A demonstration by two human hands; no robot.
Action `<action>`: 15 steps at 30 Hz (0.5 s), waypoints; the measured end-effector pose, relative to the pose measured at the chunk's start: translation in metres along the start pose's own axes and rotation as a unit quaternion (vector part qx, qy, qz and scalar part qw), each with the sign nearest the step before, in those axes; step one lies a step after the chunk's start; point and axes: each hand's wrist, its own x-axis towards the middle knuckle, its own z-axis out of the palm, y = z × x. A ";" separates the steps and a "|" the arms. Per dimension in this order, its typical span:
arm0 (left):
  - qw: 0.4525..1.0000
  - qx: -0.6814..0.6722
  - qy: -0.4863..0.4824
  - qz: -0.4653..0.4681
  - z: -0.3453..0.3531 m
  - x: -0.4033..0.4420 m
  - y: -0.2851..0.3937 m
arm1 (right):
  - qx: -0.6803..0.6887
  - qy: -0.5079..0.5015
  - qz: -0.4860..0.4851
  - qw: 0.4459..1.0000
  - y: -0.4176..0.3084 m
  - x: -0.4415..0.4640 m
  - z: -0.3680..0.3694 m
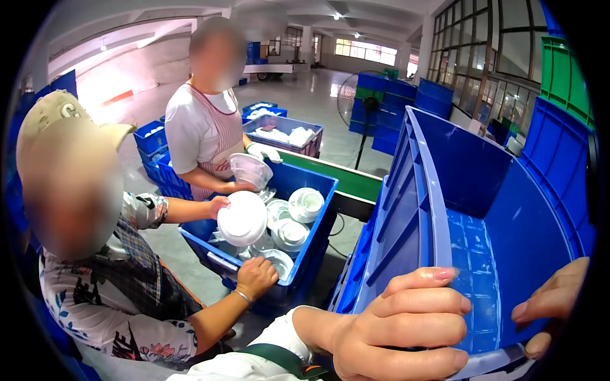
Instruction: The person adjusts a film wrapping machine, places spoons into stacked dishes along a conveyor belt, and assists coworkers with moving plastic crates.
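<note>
A big blue plastic crate [410,190] stands close in front of me, its ribbed wall on the left and its floor showing pale scuff marks. My left hand [406,320] is closed over the near left part of its rim, fingers curled and thumb lying along the top. At the right edge of the view, my right hand [559,301] grips the crate's near right side with bent fingers. Part of that hand is cut off by the dark border of the picture.
Left of me, a co-worker in a cap holds a white bowl [242,218] over a blue crate [305,173] of white and clear containers. Another person, in a striped apron [216,120], holds a clear bowl. Stacked crates [559,159] rise at right; a fan [365,105] stands behind.
</note>
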 end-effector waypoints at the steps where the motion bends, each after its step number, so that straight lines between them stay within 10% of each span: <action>1: 1.000 -0.019 0.009 -0.006 -0.001 -0.001 -0.001 | 0.025 -0.003 0.037 0.999 -0.005 0.001 0.000; 3: 0.991 0.008 -0.008 0.131 -0.004 0.000 -0.025 | 0.052 -0.014 0.060 0.997 -0.005 -0.001 -0.002; 15: 0.974 0.032 0.075 0.212 0.006 -0.005 -0.032 | 0.132 0.019 -0.086 0.987 0.012 -0.009 0.012</action>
